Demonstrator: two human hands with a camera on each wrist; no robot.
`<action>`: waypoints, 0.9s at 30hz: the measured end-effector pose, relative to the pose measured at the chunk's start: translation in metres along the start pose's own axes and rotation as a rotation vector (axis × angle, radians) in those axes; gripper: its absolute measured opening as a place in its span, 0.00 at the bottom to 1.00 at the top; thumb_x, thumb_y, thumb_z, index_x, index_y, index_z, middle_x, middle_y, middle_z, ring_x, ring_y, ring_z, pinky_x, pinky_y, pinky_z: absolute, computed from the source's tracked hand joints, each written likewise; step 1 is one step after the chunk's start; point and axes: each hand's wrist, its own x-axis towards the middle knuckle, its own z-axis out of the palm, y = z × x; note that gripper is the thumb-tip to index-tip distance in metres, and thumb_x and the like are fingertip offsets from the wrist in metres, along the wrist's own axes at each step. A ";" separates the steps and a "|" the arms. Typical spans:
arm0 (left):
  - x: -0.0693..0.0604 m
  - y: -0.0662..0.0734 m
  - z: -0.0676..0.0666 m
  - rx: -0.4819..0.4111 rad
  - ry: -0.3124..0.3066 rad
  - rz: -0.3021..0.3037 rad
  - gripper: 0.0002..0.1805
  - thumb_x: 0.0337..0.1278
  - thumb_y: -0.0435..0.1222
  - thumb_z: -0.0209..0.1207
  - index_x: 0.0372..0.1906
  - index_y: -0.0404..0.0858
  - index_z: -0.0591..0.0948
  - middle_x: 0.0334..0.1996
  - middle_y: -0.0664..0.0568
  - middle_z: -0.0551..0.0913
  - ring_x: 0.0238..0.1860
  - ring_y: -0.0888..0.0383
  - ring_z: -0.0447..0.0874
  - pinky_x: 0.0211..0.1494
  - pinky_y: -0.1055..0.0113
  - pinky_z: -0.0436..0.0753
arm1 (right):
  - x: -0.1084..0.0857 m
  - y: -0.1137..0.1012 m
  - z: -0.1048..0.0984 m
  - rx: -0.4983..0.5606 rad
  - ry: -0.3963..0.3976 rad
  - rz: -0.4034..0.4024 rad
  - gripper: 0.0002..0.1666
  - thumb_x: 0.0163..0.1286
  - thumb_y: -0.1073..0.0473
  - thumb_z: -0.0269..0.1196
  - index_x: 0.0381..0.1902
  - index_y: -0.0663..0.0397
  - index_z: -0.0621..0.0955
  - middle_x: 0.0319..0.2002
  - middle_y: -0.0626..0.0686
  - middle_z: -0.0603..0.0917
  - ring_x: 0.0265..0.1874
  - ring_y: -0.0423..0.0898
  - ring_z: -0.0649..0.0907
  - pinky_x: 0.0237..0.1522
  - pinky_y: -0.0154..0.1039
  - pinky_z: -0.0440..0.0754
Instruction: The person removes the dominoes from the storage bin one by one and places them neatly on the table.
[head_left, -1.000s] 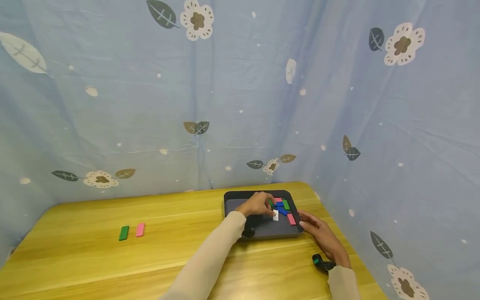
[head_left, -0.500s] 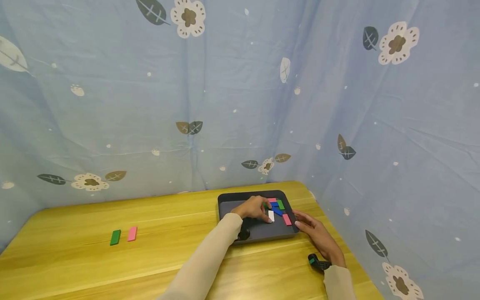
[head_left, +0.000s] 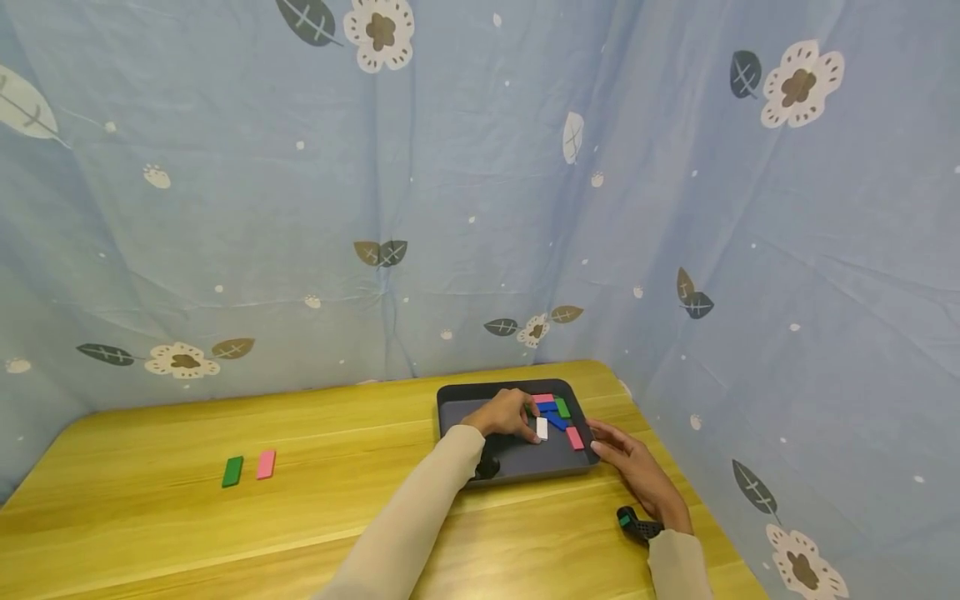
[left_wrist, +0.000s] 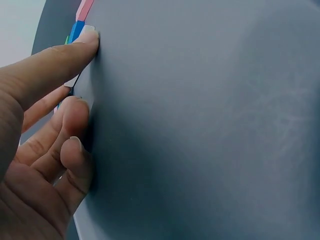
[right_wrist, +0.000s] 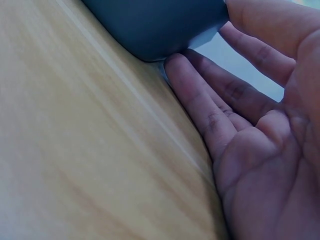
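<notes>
Wood-grain table, lower frame: left hand pinches white tile, apparently adjusting it within gray tray; right hand, fingers extended, touches its rim. Next move likely calls for steadiness.

The head view is bright, and its light is soft and spread out. The counter has a pale, shiny patch near the bottom middle. The cloth has soft, dim folds. The left wrist view is darker and a bit blue. A dark shadow sits on the tray next to the left fingers, and pale, smudgy streaks show at the right. The right wrist view looks blurry, with fuzzy wood lines. The right fingers are in shade there.
</notes>
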 end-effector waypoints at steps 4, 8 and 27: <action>-0.002 0.000 0.000 -0.002 0.009 -0.003 0.22 0.49 0.39 0.79 0.50 0.38 0.86 0.29 0.57 0.82 0.30 0.62 0.79 0.36 0.70 0.79 | 0.000 0.000 0.001 -0.010 -0.008 0.008 0.33 0.77 0.47 0.63 0.77 0.41 0.70 0.73 0.54 0.69 0.71 0.53 0.69 0.64 0.37 0.72; -0.004 0.001 -0.001 -0.009 0.001 0.003 0.21 0.52 0.39 0.78 0.50 0.38 0.86 0.30 0.56 0.81 0.30 0.61 0.79 0.35 0.69 0.79 | 0.000 0.000 0.001 -0.013 -0.011 0.007 0.33 0.78 0.47 0.62 0.77 0.42 0.70 0.73 0.55 0.68 0.71 0.53 0.69 0.63 0.34 0.72; -0.028 0.015 -0.042 -0.011 0.007 0.114 0.21 0.58 0.39 0.75 0.55 0.38 0.84 0.35 0.53 0.84 0.31 0.61 0.82 0.38 0.69 0.80 | -0.001 0.000 0.001 -0.059 -0.034 0.008 0.32 0.78 0.42 0.60 0.76 0.37 0.70 0.78 0.55 0.63 0.76 0.56 0.63 0.72 0.55 0.64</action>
